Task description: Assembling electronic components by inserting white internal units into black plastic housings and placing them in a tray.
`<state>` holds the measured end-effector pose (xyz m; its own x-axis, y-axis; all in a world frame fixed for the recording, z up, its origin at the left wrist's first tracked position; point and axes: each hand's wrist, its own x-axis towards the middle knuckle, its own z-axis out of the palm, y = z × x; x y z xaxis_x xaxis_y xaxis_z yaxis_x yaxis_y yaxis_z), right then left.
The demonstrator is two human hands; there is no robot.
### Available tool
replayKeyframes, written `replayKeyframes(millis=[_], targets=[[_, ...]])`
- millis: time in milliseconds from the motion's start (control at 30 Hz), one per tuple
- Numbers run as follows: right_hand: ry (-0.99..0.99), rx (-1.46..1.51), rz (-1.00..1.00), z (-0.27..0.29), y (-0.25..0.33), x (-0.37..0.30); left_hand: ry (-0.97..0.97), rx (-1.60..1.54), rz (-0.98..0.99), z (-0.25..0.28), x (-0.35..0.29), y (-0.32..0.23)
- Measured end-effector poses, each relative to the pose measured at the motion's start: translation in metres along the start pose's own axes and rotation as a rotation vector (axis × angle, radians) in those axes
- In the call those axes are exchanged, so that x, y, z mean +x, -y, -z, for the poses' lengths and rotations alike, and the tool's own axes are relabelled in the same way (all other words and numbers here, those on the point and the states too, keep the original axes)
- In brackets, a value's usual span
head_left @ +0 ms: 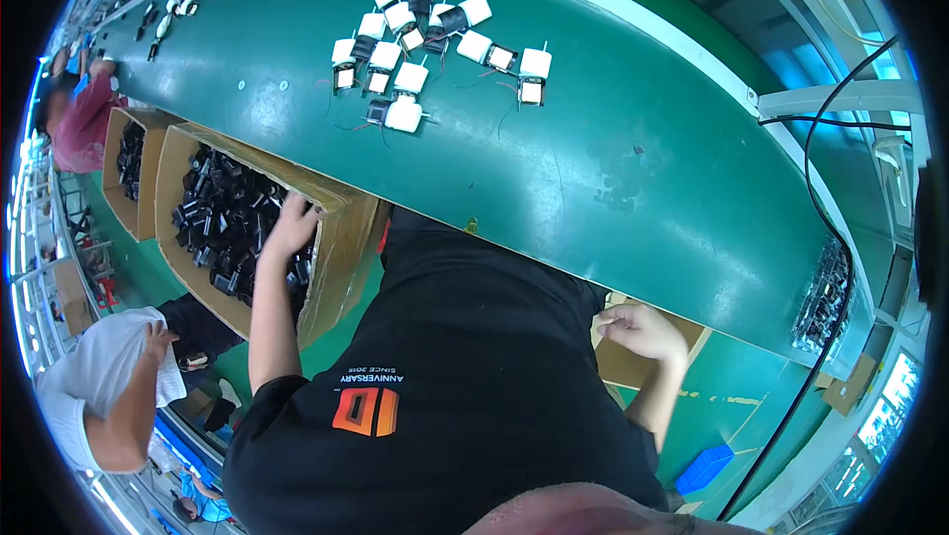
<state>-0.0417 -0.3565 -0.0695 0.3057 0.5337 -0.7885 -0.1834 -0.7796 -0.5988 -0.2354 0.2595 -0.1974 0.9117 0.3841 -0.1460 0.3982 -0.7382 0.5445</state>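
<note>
Green table (593, 125) — carton (341, 253) beside; green floor (727, 377)

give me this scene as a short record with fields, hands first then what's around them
left hand: left hand at the right side of a large cardboard box, by the black parts inside; grip unclear
right hand: right hand, fingers bent, overlapping a lower cardboard box in view; contact unclear
surface: long green table
on the table: white-and-black parts with wires, loosely grouped; more at the far left end
floor: blue bin, lower right
others: person in a white top, lower left
</note>
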Motion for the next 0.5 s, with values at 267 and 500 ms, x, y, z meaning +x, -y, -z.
replayKeyframes(millis=[267,500], targets=[[-0.819,-0.107,0.527,0.080,0.193,0.144,-0.089,0.087,0.150,0.021,0.001,-0.044],[-1.049,-0.464,0.387,0.078,0.220,0.197,-0.778,-0.840,0.115,0.100,-0.009,-0.156]])
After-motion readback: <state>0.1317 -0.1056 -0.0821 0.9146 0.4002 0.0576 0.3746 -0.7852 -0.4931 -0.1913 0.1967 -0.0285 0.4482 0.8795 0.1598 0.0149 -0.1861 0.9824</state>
